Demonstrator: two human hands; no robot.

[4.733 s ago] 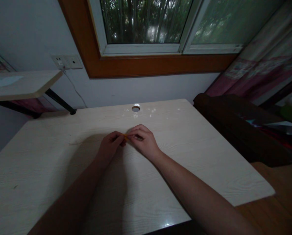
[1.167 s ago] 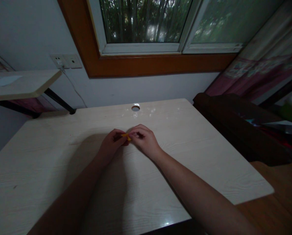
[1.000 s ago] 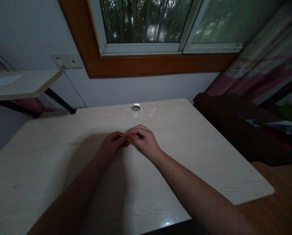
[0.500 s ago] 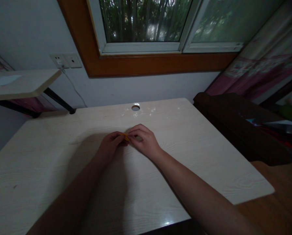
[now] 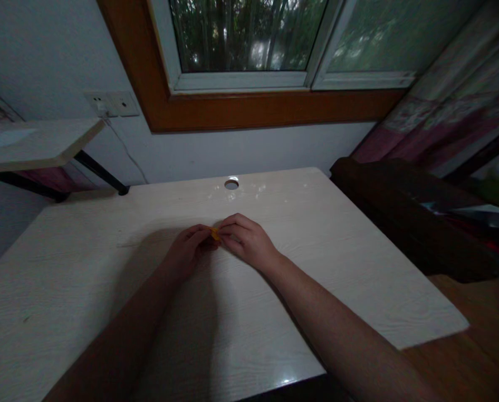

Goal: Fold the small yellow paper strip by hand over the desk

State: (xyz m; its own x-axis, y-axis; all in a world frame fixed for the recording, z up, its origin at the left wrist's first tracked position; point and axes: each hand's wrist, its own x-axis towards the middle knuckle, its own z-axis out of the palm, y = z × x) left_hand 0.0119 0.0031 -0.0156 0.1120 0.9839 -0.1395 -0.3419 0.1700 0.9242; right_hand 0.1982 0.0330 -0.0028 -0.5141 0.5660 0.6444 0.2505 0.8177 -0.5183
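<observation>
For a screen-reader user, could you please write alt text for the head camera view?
The left hand and right hand pinch a small orange piece between them over a pale wooden desk. Behind it are a white wall and a wood-framed window.

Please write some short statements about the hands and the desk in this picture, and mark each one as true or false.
1. The left hand and the right hand meet at a small orange piece and pinch it between their fingertips. True.
2. The hands are raised up in front of the window. False: they are low, at the top of the desk.
3. The desk has a round hole near its far edge. True.
4. A cup stands on the desk beside the hands. False: no cup shows there.
</observation>
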